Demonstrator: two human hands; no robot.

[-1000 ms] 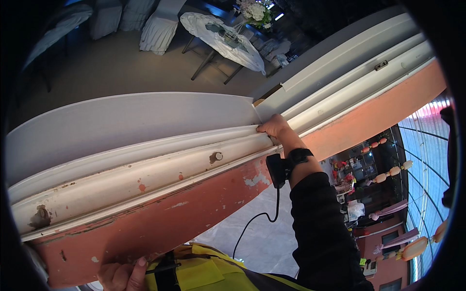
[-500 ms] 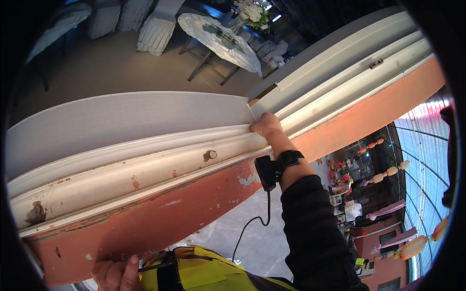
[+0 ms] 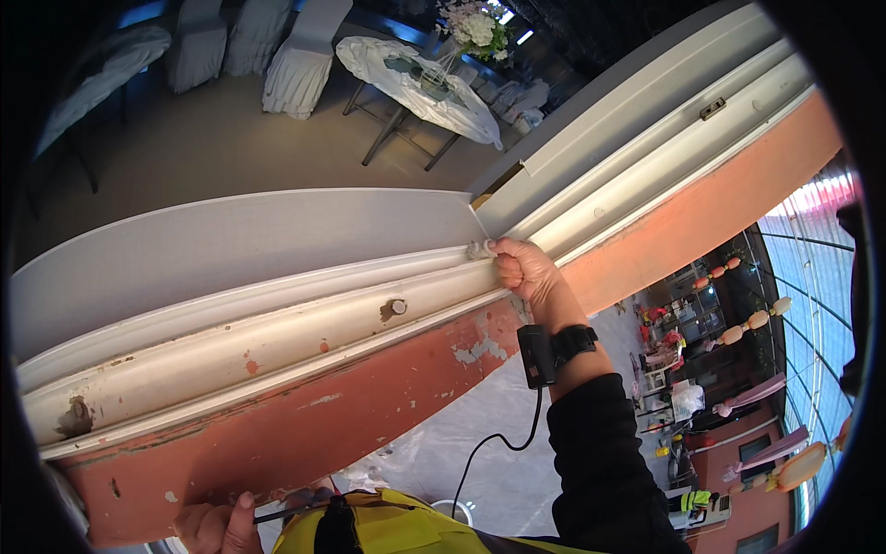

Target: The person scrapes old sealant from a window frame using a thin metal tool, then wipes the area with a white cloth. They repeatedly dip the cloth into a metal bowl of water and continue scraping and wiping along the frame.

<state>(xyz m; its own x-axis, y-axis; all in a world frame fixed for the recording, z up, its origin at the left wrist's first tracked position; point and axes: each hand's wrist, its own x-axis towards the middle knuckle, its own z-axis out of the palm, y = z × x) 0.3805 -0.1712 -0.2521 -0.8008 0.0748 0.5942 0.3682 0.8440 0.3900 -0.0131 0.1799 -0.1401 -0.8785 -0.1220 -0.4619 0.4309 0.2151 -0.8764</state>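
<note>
My right hand (image 3: 524, 269) is closed at the corner of a white window frame, pinching a small crumpled whitish wad (image 3: 480, 249) that looks like cloth or tissue. The wad touches the white sill track (image 3: 351, 294), close to where the two frame lengths meet. Low on the left, my left hand (image 3: 217, 528) has its fingers curled beside the red-painted wall (image 3: 277, 425). A thin dark rod (image 3: 281, 511) sticks out by its thumb; the rod's kind I cannot make out.
Inside the frame stand a covered table (image 3: 420, 88) with flowers (image 3: 475, 32) and white-draped chairs (image 3: 300, 69). A bolt head (image 3: 398, 307) and a rusty hole (image 3: 76, 420) mark the sill. A black device (image 3: 537, 355) with a cable is strapped to my right wrist.
My right hand has shifted slightly right and down from the frame corner and turned, so the whitish wad now shows. My left hand stays in nearly the same place.
</note>
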